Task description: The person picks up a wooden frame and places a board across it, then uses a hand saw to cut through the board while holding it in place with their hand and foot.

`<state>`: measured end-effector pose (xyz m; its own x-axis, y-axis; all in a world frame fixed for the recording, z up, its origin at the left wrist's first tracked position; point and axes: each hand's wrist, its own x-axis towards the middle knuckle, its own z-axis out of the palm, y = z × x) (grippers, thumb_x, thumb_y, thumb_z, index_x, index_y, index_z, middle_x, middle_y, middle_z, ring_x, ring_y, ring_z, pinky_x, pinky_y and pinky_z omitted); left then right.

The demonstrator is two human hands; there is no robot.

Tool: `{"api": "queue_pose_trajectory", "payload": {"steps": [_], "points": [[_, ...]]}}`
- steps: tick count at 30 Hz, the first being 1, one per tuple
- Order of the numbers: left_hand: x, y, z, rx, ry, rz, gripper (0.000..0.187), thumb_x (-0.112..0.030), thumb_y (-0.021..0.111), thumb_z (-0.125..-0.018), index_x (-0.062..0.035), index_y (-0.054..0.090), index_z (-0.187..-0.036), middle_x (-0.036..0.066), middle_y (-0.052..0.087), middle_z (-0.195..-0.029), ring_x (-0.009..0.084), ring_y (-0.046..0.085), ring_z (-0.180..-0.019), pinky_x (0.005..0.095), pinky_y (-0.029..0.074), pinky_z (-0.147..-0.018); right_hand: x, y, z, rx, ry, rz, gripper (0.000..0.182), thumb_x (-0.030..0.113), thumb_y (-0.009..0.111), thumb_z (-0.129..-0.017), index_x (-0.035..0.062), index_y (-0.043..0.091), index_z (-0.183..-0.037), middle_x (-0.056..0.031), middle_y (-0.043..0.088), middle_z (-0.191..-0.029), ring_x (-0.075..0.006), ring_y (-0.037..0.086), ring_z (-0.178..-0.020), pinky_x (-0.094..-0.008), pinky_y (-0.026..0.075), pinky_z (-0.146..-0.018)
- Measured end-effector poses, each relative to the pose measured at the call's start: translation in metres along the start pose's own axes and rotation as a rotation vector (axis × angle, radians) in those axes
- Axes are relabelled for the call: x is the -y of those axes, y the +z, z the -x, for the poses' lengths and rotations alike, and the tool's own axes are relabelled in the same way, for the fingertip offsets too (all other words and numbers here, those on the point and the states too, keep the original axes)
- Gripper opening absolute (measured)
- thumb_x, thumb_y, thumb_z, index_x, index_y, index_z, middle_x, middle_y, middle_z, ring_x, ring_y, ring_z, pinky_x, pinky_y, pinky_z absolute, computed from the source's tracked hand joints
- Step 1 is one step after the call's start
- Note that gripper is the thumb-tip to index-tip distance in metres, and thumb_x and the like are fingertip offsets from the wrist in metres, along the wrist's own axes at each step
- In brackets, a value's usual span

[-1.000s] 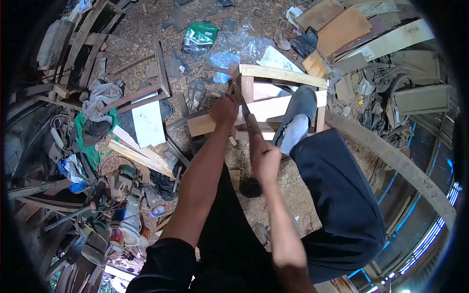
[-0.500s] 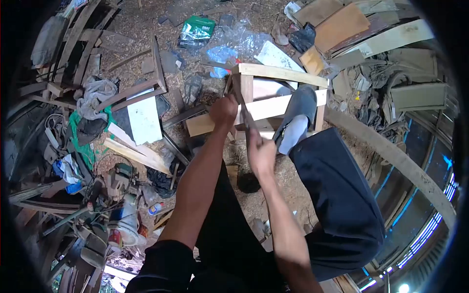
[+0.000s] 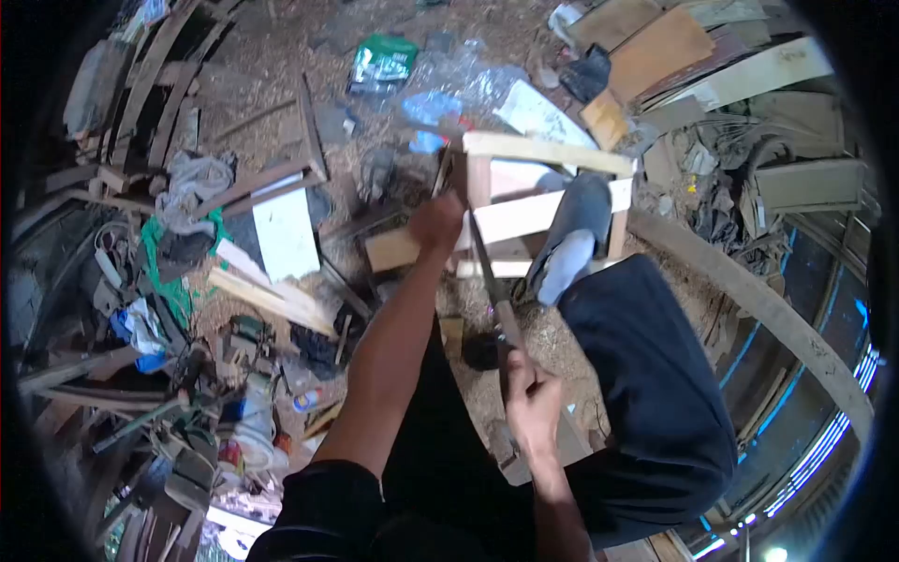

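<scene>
A long, narrow dark tool [image 3: 488, 259], which looks like a saw or rasp, runs from the left end of a pale wooden frame [image 3: 524, 214] back toward my body. My right hand [image 3: 534, 403] is closed on its near end. My left hand [image 3: 437, 223] is closed at the frame's left end, beside a short board [image 3: 391, 250]; exactly what its fingers grip is hidden. A foot in a dark slipper [image 3: 582, 211] rests on the frame's right part.
A long curved plank [image 3: 740, 281] lies to the right. Scrap boards [image 3: 660, 51] are piled at the upper right. At left are loose wood strips [image 3: 272, 300], a white panel [image 3: 286, 228] and cluttered tools. A green packet [image 3: 384, 60] lies beyond the frame.
My right hand has moved back toward my body and slightly right, drawing the dark tool with it. My left hand stays at the frame's left end.
</scene>
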<state>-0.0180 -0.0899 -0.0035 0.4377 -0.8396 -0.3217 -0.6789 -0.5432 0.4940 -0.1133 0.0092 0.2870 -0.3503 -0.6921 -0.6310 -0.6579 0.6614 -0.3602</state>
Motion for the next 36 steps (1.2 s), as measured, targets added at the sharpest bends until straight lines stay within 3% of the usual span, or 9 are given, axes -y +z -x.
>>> {"api": "queue_pose_trajectory", "payload": {"steps": [7,9,15,20,23,25,27,32,36], "points": [[0.004,0.009,-0.005,0.061,-0.117,-0.079,0.05,-0.033,0.037,-0.089,-0.0048,0.067,-0.061,0.022,0.062,-0.062,0.0365,0.064,-0.057,0.0459,0.052,-0.054,0.015,0.033,-0.061,0.083,-0.086,0.099,0.043,0.03,0.053,-0.09,-0.0089,0.061,-0.072,-0.0186,0.05,-0.048,-0.0158,0.049,-0.044,-0.0369,0.039,-0.045],[0.003,0.0,-0.034,-0.034,-0.11,-0.102,0.052,-0.036,0.037,-0.089,-0.0042,0.067,-0.062,0.022,0.062,-0.062,0.0371,0.063,-0.058,0.0465,0.052,-0.055,0.005,0.078,-0.085,-0.184,-0.456,-0.116,0.042,0.029,0.052,-0.091,-0.0084,0.062,-0.073,-0.0178,0.05,-0.047,-0.0152,0.046,-0.044,-0.0362,0.037,-0.044],[0.0,-0.004,-0.008,0.094,-0.084,-0.08,0.054,-0.038,0.036,-0.09,-0.0028,0.066,-0.062,0.021,0.062,-0.062,0.0371,0.063,-0.059,0.047,0.051,-0.056,0.036,0.024,-0.104,0.055,-0.02,-0.074,0.042,0.033,0.055,-0.089,-0.0071,0.065,-0.084,-0.0124,0.046,-0.046,-0.0132,0.043,-0.046,-0.0354,0.038,-0.048],[0.022,-0.014,-0.003,-0.03,-0.004,-0.053,0.054,-0.036,0.035,-0.092,-0.0034,0.066,-0.062,0.021,0.061,-0.059,0.036,0.062,-0.056,0.0453,0.051,-0.053,-0.018,0.057,-0.095,0.004,-0.13,-0.156,0.05,0.038,0.053,-0.09,-0.006,0.055,-0.067,-0.0052,0.034,-0.045,-0.0107,0.034,-0.048,-0.0361,0.03,-0.045],[0.027,0.008,-0.008,-0.055,0.036,-0.123,0.054,-0.033,0.036,-0.092,-0.0039,0.064,-0.056,0.02,0.059,-0.056,0.0351,0.061,-0.052,0.0442,0.05,-0.049,-0.055,0.093,-0.069,-0.057,-0.229,-0.235,0.036,0.028,0.053,-0.092,-0.0059,0.06,-0.081,-0.011,0.044,-0.05,-0.0094,0.043,-0.052,-0.0344,0.039,-0.047],[0.021,0.0,-0.007,-0.081,-0.01,-0.095,0.054,-0.031,0.038,-0.092,-0.0041,0.062,-0.051,0.02,0.058,-0.052,0.0347,0.06,-0.047,0.0439,0.049,-0.046,-0.09,0.117,-0.069,-0.055,-0.275,-0.226,0.029,0.023,0.053,-0.091,-0.0051,0.061,-0.086,-0.0158,0.052,-0.057,-0.014,0.055,-0.054,-0.035,0.044,-0.051],[0.021,-0.004,-0.006,-0.16,0.024,-0.051,0.052,-0.03,0.041,-0.09,-0.0055,0.061,-0.048,0.019,0.056,-0.049,0.0345,0.058,-0.044,0.0441,0.048,-0.044,-0.104,0.134,-0.069,-0.081,-0.4,-0.18,0.021,0.019,0.054,-0.089,-0.002,0.059,-0.087,-0.0196,0.059,-0.065,-0.0401,0.061,-0.063,-0.0394,0.048,-0.056],[0.022,0.0,-0.002,-0.184,0.007,-0.012,0.048,-0.027,0.043,-0.088,-0.0053,0.058,-0.049,0.019,0.056,-0.05,0.0357,0.058,-0.046,0.0449,0.047,-0.044,-0.13,0.176,-0.067,-0.144,-0.437,-0.184,0.022,0.019,0.055,-0.089,-0.0028,0.056,-0.09,-0.0233,0.059,-0.07,-0.0427,0.062,-0.071,-0.0406,0.049,-0.061],[0.03,0.015,-0.003,-0.256,0.066,-0.034,0.05,-0.028,0.044,-0.087,-0.006,0.058,-0.044,0.017,0.055,-0.047,0.0331,0.057,-0.041,0.0426,0.047,-0.042,-0.054,0.102,-0.05,-0.056,-0.327,-0.136,0.026,0.018,0.053,-0.091,-0.0058,0.058,-0.098,-0.026,0.061,-0.077,-0.0346,0.066,-0.078,-0.0393,0.049,-0.063]]}}
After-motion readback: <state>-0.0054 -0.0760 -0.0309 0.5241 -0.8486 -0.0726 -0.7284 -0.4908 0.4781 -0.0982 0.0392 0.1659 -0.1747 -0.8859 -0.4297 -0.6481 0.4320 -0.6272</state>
